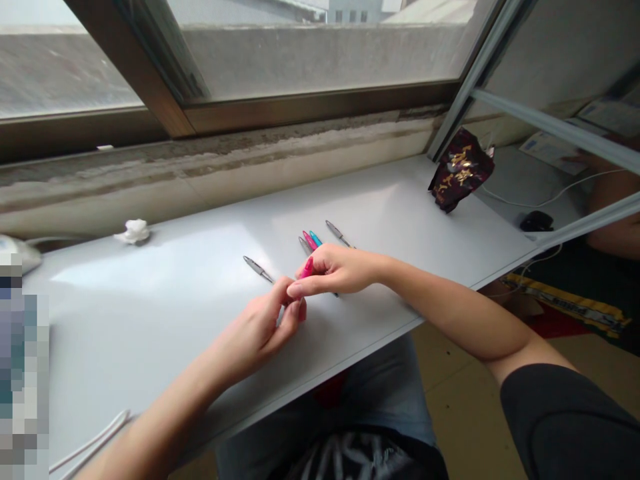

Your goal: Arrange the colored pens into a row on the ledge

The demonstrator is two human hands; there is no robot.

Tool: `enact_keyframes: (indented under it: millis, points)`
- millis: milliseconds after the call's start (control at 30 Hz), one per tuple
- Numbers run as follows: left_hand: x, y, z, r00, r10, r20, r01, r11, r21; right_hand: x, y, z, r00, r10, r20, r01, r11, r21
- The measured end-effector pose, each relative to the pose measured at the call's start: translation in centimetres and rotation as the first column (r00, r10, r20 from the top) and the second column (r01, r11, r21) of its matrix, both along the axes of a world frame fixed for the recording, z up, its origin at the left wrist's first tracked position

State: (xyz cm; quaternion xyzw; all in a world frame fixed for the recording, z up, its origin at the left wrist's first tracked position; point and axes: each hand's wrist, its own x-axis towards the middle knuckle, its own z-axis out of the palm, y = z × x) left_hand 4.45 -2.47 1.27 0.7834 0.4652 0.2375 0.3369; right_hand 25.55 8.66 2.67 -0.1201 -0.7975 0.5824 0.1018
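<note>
My right hand [336, 270] and my left hand [260, 330] meet over a white board [150, 293] lying on a window ledge. A pink-capped pen [307, 268] pokes out from my right fingertips, and its pale lower part [279, 316] seems to sit in my closed left fingers. Just beyond my right hand lie a pink pen [310, 240], a teal pen [315, 238] and a grey pen [305, 246]. A silver pen [336, 233] rests farther right, and another silver pen [257, 269] lies left of my fingers, close but apart.
A small white figurine [135, 231] stands at the left, and a dark red foil bag [461, 170] leans at the far right. A black computer mouse [536, 221] sits beyond the board's right edge. A white cable [90, 443] runs along the near left corner.
</note>
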Motion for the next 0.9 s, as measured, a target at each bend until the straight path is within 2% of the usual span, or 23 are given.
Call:
enact_keyframes:
  millis: [67,133,200,267,367,467,567,633,733,800,900]
  points:
    - [0.2,-0.2,0.0,1.0,-0.008,-0.004,0.008,1.0,-0.005,-0.1,-0.2,0.0,1.0,0.028,0.0,-0.028,0.999,-0.042]
    - [0.2,-0.2,0.0,1.0,0.006,-0.001,-0.006,1.0,0.024,-0.1,-0.3,0.1,0.999,-0.017,-0.032,0.015,0.997,-0.072]
    - [0.1,-0.1,0.0,0.999,0.052,-0.003,-0.052,0.994,0.095,-0.1,-0.3,0.2,0.988,-0.133,-0.081,0.122,0.985,-0.119]
    - [-0.1,0.1,-0.2,0.992,0.128,-0.014,-0.123,0.973,0.193,-0.2,-0.3,0.4,0.949,-0.284,-0.135,0.255,0.946,-0.201]
    - [-0.5,0.4,-0.4,0.972,0.228,-0.051,-0.193,0.906,0.376,-0.3,-0.2,0.4,0.891,-0.427,-0.155,0.362,0.874,-0.325]
    - [-0.7,0.6,-0.5,0.951,0.268,-0.157,-0.14,0.821,0.553,-0.4,-0.2,0.3,0.887,-0.453,-0.091,0.388,0.837,-0.386]
    - [-0.7,0.7,-0.3,0.918,0.262,-0.296,-0.021,0.78,0.626,-0.4,-0.1,0.1,0.885,-0.465,-0.006,0.419,0.804,-0.423]
    - [-0.7,0.7,-0.4,0.895,0.271,-0.355,0.01,0.783,0.621,-0.5,-0.1,0.0,0.887,-0.461,0.027,0.427,0.797,-0.427]
    - [-0.8,0.7,-0.7,0.873,0.294,-0.388,-0.026,0.824,0.566,-0.4,0.0,-0.3,0.906,-0.424,0.014,0.393,0.826,-0.405]
    - [-0.8,0.6,-0.8,0.885,0.273,-0.378,-0.05,0.862,0.505,-0.3,0.1,-0.3,0.922,-0.387,-0.011,0.355,0.857,-0.374]
    - [-0.8,0.4,-0.5,0.939,0.169,-0.299,-0.048,0.927,0.372,0.3,0.3,0.2,0.955,-0.292,-0.045,0.271,0.927,-0.26]
